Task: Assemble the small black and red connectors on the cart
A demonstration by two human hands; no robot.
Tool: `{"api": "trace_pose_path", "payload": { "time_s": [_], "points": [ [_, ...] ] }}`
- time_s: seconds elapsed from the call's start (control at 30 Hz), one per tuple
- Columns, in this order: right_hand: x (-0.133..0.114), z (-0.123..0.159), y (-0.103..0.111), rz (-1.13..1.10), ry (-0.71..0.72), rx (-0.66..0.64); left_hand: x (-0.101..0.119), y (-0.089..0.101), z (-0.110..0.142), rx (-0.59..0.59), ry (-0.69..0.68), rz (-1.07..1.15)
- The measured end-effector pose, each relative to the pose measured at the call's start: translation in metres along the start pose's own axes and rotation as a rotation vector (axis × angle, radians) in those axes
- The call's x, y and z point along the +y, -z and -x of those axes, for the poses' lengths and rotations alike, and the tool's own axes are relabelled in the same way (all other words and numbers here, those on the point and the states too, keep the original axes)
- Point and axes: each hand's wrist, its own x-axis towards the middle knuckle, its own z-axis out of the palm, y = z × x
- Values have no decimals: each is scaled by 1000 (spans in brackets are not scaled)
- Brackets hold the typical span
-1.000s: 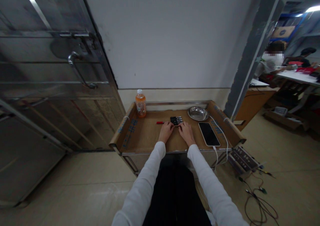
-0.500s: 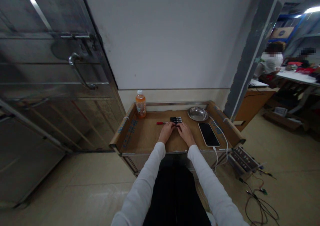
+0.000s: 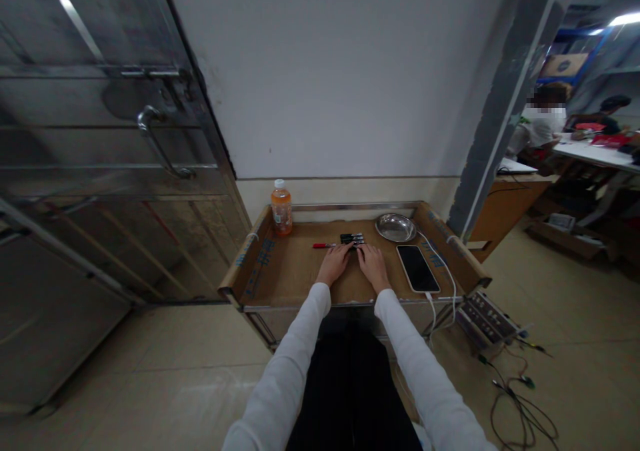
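Bends left hand [image 3: 335, 263] and right hand [image 3: 371, 263] over dark pens [image 3: 352, 237] midway along one surface [image 3: 295, 271].
Curves fingers of both downward, cannot tell whether pinching anything, nor count dark pens exactly. Has one red pen [image 3: 321, 246] to the left, one bottle [image 3: 281, 212] farther left, one bowl [image 3: 397, 227] and one phone [image 3: 419, 268] to the right.

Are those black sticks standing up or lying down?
Lying down: the black sticks stretch sideways, side by side, along the brown cardboard.

L hand [image 3: 334, 264] + R hand [image 3: 373, 266] at blk pens [image 3: 351, 238], red pen [image 3: 321, 246] just L, phone [image 3: 419, 268] to R.
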Motion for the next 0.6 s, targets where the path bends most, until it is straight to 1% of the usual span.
{"api": "trace_pose_path", "payload": {
  "time_s": [0.23,0.33,0.5,0.6],
  "points": [
    [0,0,0,77,-54,37,2,3,2,29,76,-54],
    [1,0,0,127,-83,48,2,2,2,53,87,-55],
    [0,0,3,169,-142,30,1,1,2,115,91,-47],
    [-1,1,5,167,-143,20,1,1,2,133,77,-37]
  ]
}}
